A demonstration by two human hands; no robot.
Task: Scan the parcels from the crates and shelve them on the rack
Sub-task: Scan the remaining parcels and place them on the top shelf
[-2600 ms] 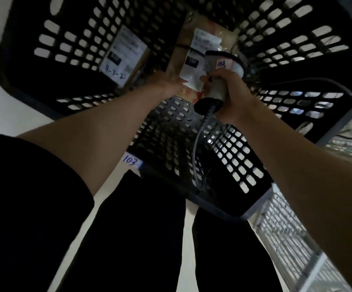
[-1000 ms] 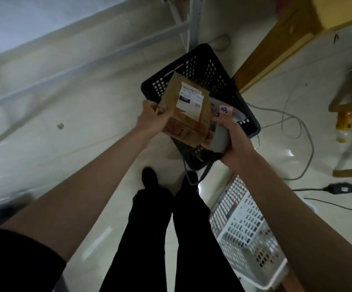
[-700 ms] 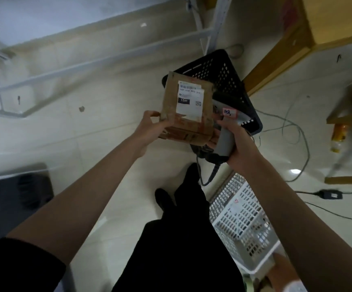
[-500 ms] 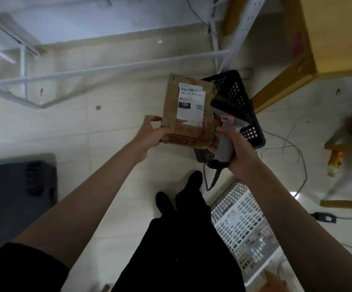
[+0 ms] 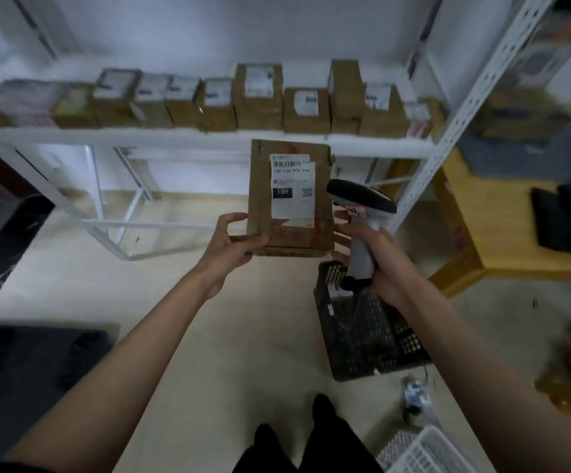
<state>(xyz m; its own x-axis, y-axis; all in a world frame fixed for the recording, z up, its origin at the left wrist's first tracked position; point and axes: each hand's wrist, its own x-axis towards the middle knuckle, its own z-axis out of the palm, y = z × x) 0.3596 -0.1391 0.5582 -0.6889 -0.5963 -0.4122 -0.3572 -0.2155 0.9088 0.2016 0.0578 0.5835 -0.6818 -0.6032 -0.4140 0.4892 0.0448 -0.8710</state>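
Note:
A brown cardboard parcel (image 5: 260, 186) with a white label marked 15H is held upright in front of me. My left hand (image 5: 233, 244) grips its lower left corner. My right hand (image 5: 379, 261) is closed around the handle of a grey barcode scanner (image 5: 362, 206), whose dark head sits just right of the parcel; the fingertips of that hand also touch the parcel's right edge. Below my right hand stands the black crate (image 5: 369, 339) on the floor. The white metal rack (image 5: 188, 136) is ahead, its shelf lined with several brown parcels (image 5: 306, 109).
A white crate (image 5: 424, 452) is at the bottom right by my feet. A wooden platform (image 5: 502, 240) with dark items lies to the right. A dark mat (image 5: 31, 356) lies on the floor at the left. The rack's perforated upright (image 5: 465, 107) rises on the right.
The parcel came up out of the black crate and is now raised in front of the rack. My view tilted up from the floor to the shelf. The scanner stays beside the parcel.

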